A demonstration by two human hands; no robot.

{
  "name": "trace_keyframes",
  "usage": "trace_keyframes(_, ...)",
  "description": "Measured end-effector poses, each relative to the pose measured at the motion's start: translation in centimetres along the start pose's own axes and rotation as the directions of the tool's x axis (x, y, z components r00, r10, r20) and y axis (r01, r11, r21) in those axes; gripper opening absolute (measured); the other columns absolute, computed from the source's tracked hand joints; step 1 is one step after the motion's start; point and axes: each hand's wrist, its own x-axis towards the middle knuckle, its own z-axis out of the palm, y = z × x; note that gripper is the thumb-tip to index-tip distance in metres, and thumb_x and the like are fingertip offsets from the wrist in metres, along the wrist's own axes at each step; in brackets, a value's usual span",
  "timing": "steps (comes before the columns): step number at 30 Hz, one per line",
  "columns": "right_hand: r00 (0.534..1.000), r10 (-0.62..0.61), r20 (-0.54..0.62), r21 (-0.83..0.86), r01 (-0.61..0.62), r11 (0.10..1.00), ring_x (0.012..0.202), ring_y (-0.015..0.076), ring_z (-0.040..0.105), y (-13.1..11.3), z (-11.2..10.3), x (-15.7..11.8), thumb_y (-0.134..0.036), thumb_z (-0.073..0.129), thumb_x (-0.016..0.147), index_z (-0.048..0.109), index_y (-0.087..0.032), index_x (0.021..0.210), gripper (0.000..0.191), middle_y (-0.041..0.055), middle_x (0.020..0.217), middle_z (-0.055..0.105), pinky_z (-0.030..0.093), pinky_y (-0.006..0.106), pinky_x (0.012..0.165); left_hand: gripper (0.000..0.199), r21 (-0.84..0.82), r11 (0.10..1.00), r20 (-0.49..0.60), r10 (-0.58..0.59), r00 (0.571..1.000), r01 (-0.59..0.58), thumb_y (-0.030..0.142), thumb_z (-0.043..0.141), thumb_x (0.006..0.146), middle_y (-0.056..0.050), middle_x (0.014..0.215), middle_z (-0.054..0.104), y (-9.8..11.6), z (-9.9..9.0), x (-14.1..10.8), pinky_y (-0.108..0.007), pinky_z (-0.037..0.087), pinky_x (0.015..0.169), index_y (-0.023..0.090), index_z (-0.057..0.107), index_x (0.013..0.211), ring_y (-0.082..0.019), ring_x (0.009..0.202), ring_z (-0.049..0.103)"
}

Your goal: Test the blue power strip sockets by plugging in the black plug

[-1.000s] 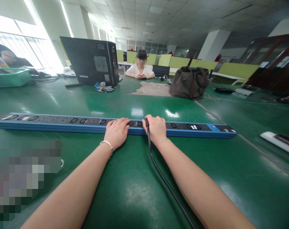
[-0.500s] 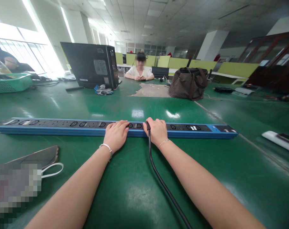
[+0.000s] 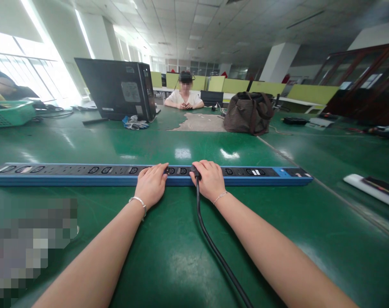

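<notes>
A long blue power strip (image 3: 261, 182) with a black socket face lies across the green table before me. My left hand (image 3: 152, 184) is wrapped over its middle, fingers on the socket face and thumb toward the right. Just right of it, my right hand (image 3: 209, 179) is closed around a black plug (image 3: 196, 172), held against the socket row. From the plug a thick black cord (image 3: 210, 239) runs down toward me between my forearms. My fingers partly hide the plug, and I cannot tell how deep it sits in a socket.
A black computer case (image 3: 117, 90) stands at the back left, with gloves (image 3: 135, 123) beside it. A green basket (image 3: 13, 114) is far left. A brown bag (image 3: 248, 113) sits back right. Across the table is a person (image 3: 184, 96). A white-edged object (image 3: 370, 188) lies right.
The whole view has shifted slightly, so things appear further left. Both hands stay on the strip. The plug in my right hand seems tilted a little differently, with more of it showing.
</notes>
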Motion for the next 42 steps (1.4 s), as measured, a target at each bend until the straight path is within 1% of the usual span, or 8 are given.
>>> trace_keyframes(3,1.000,-0.002,0.014,0.102,0.000,0.995,0.120,0.0224,0.050,0.4,0.1,0.0,-0.034,0.050,0.090,0.061,-0.021,0.117,0.032,0.0083,0.125,0.062,0.029,0.041,0.103,0.043,-0.004,1.000,0.019,-0.010,1.000,0.010,0.028,0.030,0.091,-0.009,0.128,0.061,0.0,-0.1,0.0,-0.041,0.034,0.104,0.021,0.049,0.129,-0.020,0.121,0.053)
trace_keyframes(8,0.977,0.114,0.181,0.176,-0.147,0.973,0.102,0.0221,0.064,0.7,-0.3,0.8,-0.040,0.055,0.088,0.061,-0.028,0.116,0.031,0.0025,0.110,0.071,0.030,0.051,0.105,0.043,0.000,1.000,0.033,-0.021,0.999,0.021,0.028,0.031,0.091,-0.010,0.129,0.060,0.0,0.0,0.1,-0.042,0.033,0.105,0.019,0.051,0.128,-0.021,0.123,0.052)
trace_keyframes(12,0.965,0.144,0.221,0.183,-0.186,0.965,0.097,0.0225,0.066,0.9,-0.6,1.3,-0.041,0.058,0.086,0.063,-0.029,0.113,0.030,0.0021,0.103,0.073,0.036,0.047,0.102,0.043,0.004,1.000,0.031,-0.020,0.999,0.020,0.029,0.031,0.091,-0.010,0.129,0.060,0.0,0.0,0.1,-0.042,0.033,0.105,0.020,0.052,0.127,-0.021,0.123,0.052)
trace_keyframes(20,0.980,0.038,0.198,0.125,-0.063,0.990,0.102,0.0202,0.063,1.1,-1.1,1.1,-0.039,0.056,0.086,0.063,-0.028,0.114,0.031,0.0034,0.111,0.070,0.041,0.040,0.094,0.042,-0.013,1.000,-0.002,-0.009,1.000,0.009,0.029,0.031,0.091,-0.009,0.127,0.062,-0.1,0.1,0.0,-0.042,0.035,0.104,0.023,0.054,0.125,-0.021,0.121,0.054)
trace_keyframes(27,0.981,0.163,0.109,0.139,-0.177,0.974,0.103,0.0199,0.062,0.2,-0.1,0.4,-0.040,0.056,0.086,0.063,-0.028,0.114,0.031,0.0027,0.111,0.069,0.038,0.040,0.098,0.043,0.011,1.000,0.004,0.005,1.000,-0.005,0.034,0.029,0.092,-0.009,0.127,0.062,-0.1,0.1,0.0,-0.042,0.034,0.104,0.022,0.054,0.125,-0.021,0.122,0.053)
trace_keyframes(34,0.990,0.134,0.050,0.096,-0.138,0.986,0.119,0.0206,0.054,0.0,0.5,-0.6,-0.039,0.046,0.092,0.054,-0.023,0.129,0.041,0.0081,0.119,0.066,0.036,0.035,0.097,0.044,0.013,1.000,0.019,-0.004,1.000,0.004,0.034,0.031,0.092,-0.009,0.128,0.061,-0.1,0.0,0.1,-0.042,0.034,0.104,0.021,0.052,0.127,-0.022,0.122,0.053)
trace_keyframes(38,0.995,0.095,0.001,0.103,-0.095,0.990,0.115,0.0190,0.056,0.2,0.7,-0.8,-0.038,0.044,0.093,0.052,-0.021,0.130,0.042,0.0073,0.121,0.065,0.036,0.033,0.095,0.043,-0.009,1.000,0.013,-0.005,1.000,0.005,0.029,0.029,0.091,-0.008,0.127,0.062,-0.3,0.0,0.1,-0.041,0.035,0.103,0.022,0.052,0.126,-0.020,0.121,0.053)
trace_keyframes(42,0.994,0.108,0.010,0.116,-0.108,0.987,0.109,0.0186,0.059,0.2,0.5,-0.6,-0.039,0.047,0.092,0.057,-0.024,0.122,0.035,0.0045,0.118,0.067,0.037,0.032,0.091,0.044,-0.046,0.999,0.015,-0.006,1.000,0.006,0.025,0.028,0.090,-0.009,0.126,0.063,-0.4,0.0,0.2,-0.042,0.035,0.104,0.019,0.052,0.127,-0.021,0.120,0.055)
